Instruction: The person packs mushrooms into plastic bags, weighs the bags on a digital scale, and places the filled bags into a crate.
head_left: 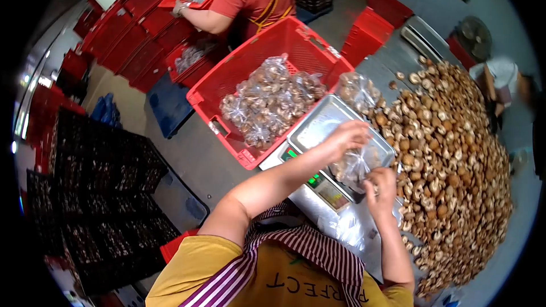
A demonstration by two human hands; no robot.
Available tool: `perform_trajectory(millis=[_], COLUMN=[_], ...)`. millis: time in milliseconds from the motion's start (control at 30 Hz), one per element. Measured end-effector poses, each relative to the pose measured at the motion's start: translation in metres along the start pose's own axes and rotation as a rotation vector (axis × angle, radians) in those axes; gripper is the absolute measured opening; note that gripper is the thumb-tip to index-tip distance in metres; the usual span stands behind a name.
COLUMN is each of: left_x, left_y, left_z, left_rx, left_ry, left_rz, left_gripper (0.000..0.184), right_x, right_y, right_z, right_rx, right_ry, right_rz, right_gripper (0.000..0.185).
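A clear plastic bag of mushrooms (354, 166) sits on the metal pan of a weighing scale (321, 122). My left hand (348, 136) is just over the bag's far side, its fingers loosely curved and nothing visible in them. At the near right edge of the bag, my right hand (382, 189) pinches the plastic between thumb and fingers. Green digits glow on the scale's display (314, 180), partly behind my left forearm. Another filled bag (358, 92) lies beyond the pan.
A red crate (199, 99) holding several bagged mushrooms (272, 99) stands left of the scale. A large heap of loose mushrooms (449, 170) covers the table's right side. Another person (250, 0) holds a red crate at the back. Dark stacked crates (108, 204) stand left.
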State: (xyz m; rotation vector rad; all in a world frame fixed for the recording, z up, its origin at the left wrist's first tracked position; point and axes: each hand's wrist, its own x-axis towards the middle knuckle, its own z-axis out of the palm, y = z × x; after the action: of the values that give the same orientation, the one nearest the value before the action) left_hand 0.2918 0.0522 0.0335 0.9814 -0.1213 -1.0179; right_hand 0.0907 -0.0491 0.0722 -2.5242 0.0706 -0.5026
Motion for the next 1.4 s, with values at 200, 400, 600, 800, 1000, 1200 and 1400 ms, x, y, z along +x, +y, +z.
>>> perform_trajectory(millis=[200,400,600,800,1000,1200,1400], left_x=[-0.068,-0.074,0.008,0.092,0.184,0.234,0.265], left_y=[0.013,0.054,0.088,0.135,0.153,0.153,0.115], left_z=[0.056,-0.002,-0.188,-0.304,-0.369,-0.401,-0.450], left_rx=[0.463,0.643,1.088,1.599,1.879,2.130,2.098], left_ry=[-0.502,-0.413,0.152,0.274,0.245,0.245,0.272], left_rz=[0.294,0.259,0.411,0.267,0.173,-0.004,-0.264], left_gripper=[0.029,0.030,0.027,0.042,0.056,0.058,0.049], right_x=[0.020,0.017,0.059,0.136,0.221,0.353,0.486], right_y=[0.016,0.047,0.024,-0.004,0.010,0.002,0.038], right_z=[0.043,0.046,0.050,0.075,0.125,0.168,0.246], right_rx=[0.240,0.425,0.997,1.162,1.180,1.220,0.803], right_ry=[0.055,0.195,0.549,0.523,0.278,0.087,-0.016], right_rz=[0.354,0.793,0.940,1.047,1.016,0.971,0.688], right_gripper=[0.042,0.024,0.029,0.036,0.032,0.029,0.047])
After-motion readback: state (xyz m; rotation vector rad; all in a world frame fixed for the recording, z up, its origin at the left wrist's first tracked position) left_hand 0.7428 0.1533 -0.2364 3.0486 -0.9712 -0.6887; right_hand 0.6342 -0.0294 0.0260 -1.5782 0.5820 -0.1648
